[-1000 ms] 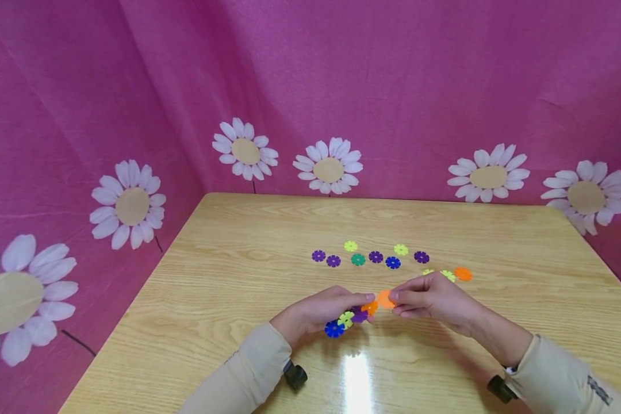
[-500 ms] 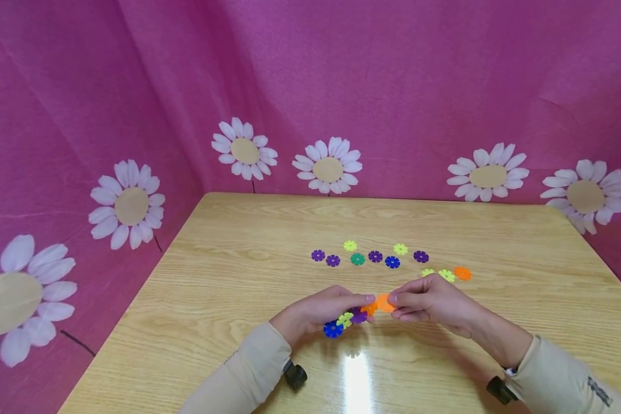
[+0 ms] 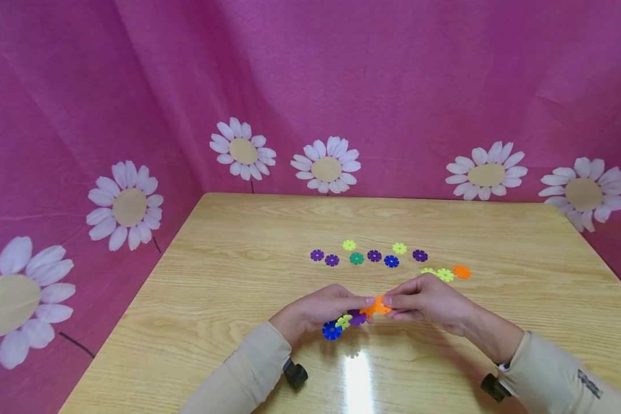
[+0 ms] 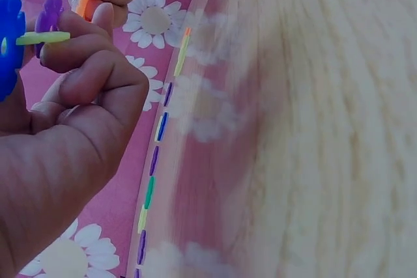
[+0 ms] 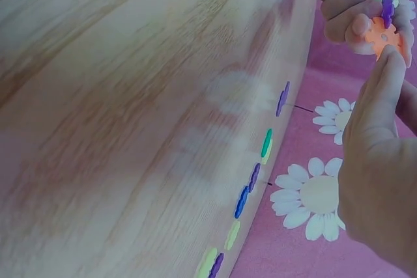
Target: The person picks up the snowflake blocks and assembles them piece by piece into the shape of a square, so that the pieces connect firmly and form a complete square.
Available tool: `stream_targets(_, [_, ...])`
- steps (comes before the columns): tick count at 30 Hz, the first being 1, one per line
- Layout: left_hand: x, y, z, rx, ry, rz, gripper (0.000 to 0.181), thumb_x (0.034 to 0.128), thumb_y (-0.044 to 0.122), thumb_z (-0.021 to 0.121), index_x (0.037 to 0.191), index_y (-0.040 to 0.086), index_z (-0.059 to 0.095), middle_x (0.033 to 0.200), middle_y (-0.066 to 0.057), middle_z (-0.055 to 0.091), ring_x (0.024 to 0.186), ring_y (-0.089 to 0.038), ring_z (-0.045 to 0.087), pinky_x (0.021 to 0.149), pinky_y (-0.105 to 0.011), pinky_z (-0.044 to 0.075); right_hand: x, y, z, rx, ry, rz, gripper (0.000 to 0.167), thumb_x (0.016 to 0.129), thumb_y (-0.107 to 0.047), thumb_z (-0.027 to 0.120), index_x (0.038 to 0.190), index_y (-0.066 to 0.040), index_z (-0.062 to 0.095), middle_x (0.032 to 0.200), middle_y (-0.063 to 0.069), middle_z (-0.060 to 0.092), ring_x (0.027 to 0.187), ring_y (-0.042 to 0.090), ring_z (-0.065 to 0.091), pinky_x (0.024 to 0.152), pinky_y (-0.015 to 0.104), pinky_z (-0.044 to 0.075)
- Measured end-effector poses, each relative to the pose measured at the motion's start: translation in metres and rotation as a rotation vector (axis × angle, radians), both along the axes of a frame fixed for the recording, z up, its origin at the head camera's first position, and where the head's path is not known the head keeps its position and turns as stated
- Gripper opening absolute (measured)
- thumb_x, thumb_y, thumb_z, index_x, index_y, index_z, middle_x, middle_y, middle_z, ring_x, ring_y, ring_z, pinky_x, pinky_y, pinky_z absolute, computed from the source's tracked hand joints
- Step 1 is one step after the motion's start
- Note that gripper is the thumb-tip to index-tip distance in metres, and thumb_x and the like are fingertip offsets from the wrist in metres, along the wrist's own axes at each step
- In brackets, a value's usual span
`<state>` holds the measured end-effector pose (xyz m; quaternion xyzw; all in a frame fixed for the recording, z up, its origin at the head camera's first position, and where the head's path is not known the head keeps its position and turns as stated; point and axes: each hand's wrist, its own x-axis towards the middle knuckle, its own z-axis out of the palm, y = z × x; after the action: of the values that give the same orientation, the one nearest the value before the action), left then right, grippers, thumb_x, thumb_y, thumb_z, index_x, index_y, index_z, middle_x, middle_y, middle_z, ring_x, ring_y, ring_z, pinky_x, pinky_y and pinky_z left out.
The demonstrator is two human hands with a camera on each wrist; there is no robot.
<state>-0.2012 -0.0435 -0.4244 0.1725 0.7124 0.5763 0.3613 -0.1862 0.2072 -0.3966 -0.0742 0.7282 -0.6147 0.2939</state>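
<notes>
On my head view, a chain of slotted flower discs is held above the table between the two hands. Its free end is a blue disc, then comes a yellow-green disc, then a purple one, then an orange disc beside the left thumb. The left hand holds the chain near that orange end, thumb on top and fingers curled below. The right hand pinches a second orange disc between thumb and fingers, a narrow grip. The two orange pieces meet between the hands; I cannot tell how far their slots are engaged. My right wrist view shows the blue, yellow-green and purple pieces set at differing angles to each other.

Beyond the hands, loose discs lie flat on the table: purple, yellow-green, one green disc and one blue among them in an uneven row. At its right I see a loose orange disc next to yellow-green ones, one of them partly hidden by the right hand. Nearer me, a bright glare shows on the wood. Behind stands a pink cloth printed with white daisies
</notes>
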Motion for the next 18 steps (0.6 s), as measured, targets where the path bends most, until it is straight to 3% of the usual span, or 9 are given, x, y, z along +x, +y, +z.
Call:
stream_targets(10, [0.0005, -0.0038, 0.0025, -0.021, -0.025, -0.009, 0.053, 0.0983, 0.042, 0.061, 0.094, -0.009, 0.075, 0.104, -0.008, 0.076, 0.097, -0.011, 0.061, 0.085, -0.027, 0.045, 0.0021, -0.0044, 0.0000, -0.017, -0.031, -0.001, 0.038, 0.092, -0.015, 0.072, 0.120, 0.010, 0.066, 0.108, 0.014, 0.074, 0.092, 0.019, 0.075, 0.084, 0.032, 0.059])
stream_targets(18, [-0.0012, -0.0046, 0.0048, -0.023, -0.022, -0.023, 0.050, 0.0981, 0.041, 0.062, 0.095, -0.006, 0.077, 0.108, -0.005, 0.076, 0.102, -0.011, 0.061, 0.088, -0.028, 0.043, 0.0019, -0.0078, -0.0001, -0.050, -0.028, -0.002, 0.035, 0.094, -0.007, 0.068, 0.122, 0.013, 0.063, 0.109, 0.015, 0.073, 0.094, 0.020, 0.075, 0.085, 0.032, 0.059])
